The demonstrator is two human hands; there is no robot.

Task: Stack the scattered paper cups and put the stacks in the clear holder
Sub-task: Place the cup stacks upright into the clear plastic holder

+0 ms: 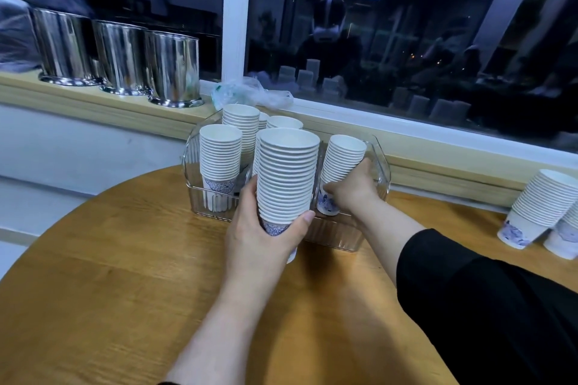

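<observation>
Gripping a tall stack of white paper cups [286,178] near its base, the left hand [259,228] should lower it upright into the clear plastic holder [383,166], while the right hand [353,186] clasps another stack [342,162] inside.

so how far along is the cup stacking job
Done: several stacks, like the left stack, already stand in the clear holder. In hand: the left hand grips a tall stack in front of the holder, while the right hand holds a tilted stack inside it. Left: two stacks wait on the table.
</observation>
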